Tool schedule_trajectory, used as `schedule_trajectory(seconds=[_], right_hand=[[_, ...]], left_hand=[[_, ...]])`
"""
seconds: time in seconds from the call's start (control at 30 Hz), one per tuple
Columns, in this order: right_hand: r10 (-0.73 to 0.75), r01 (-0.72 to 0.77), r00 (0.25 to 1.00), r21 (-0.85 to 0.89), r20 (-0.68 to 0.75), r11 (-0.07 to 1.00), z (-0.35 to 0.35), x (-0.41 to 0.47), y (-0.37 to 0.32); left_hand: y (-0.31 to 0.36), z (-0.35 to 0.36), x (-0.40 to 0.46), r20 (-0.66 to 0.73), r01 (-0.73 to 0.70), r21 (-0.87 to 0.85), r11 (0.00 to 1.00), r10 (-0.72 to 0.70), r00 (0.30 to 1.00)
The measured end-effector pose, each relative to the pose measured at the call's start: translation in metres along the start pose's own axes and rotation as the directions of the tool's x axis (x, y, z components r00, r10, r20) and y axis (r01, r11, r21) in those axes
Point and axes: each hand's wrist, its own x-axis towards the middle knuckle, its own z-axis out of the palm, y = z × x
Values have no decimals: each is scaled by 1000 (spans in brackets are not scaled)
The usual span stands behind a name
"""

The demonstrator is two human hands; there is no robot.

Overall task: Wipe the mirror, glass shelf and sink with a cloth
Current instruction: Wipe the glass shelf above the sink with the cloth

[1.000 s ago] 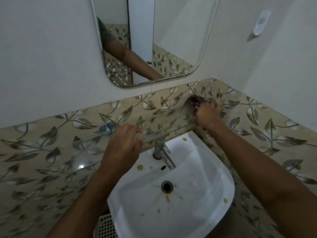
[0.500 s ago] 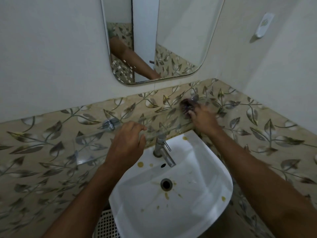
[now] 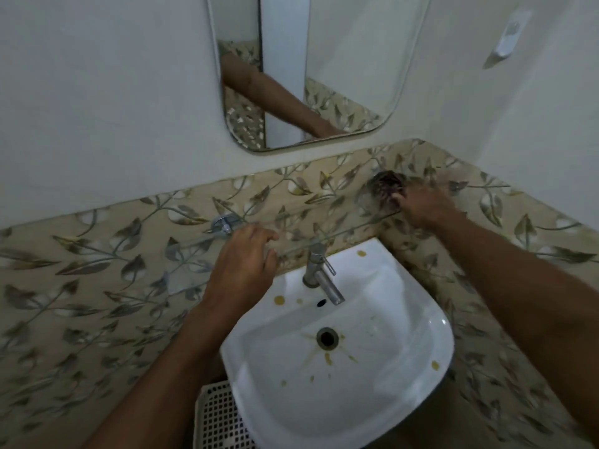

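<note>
A clear glass shelf [image 3: 350, 228] runs along the leaf-patterned tiles above the white sink [image 3: 382, 400]. My right hand [image 3: 421, 205] presses a dark, bunched cloth [image 3: 385, 186] onto the shelf's right end. My left hand [image 3: 243, 264] rests on the shelf's front edge near its left part, fingers curled over the glass. A rounded mirror [image 3: 353, 59] hangs on the white wall above and reflects a forearm. The sink basin carries several yellow-brown spots around its drain [image 3: 327, 338].
A chrome tap [image 3: 321, 273] stands at the back of the sink, just under the shelf. A chrome shelf bracket [image 3: 223, 224] sits left of my left hand. A white perforated basket [image 3: 217, 419] lies below the sink. A white wall fitting [image 3: 512, 34] hangs upper right.
My right hand has slid the cloth back and forth on the shelf's right end. My left hand has stayed on the shelf edge. The view has shifted slightly.
</note>
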Motion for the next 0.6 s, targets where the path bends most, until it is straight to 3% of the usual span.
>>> schedule_trajectory(seconds=[0.13,0.27,0.43,0.6], right_hand=[[128,-127,992,81,0,989,-4,15,-6],[146,-137,989,191,-33,972,-6,-3,-39],[-34,148,955,374,-294,916,-16,-70,-118],[-143,309,906,393,-398,866,-25,-132,-237]], left_hand=[[-10,-14,-12,-38,51,17,999,-51,998],[-17,-24,-22,-87,96,46,994,-92,992],[-21,-29,-25,-141,180,22,983,-175,974],[-21,-36,-30,-150,174,28,984,-168,974]])
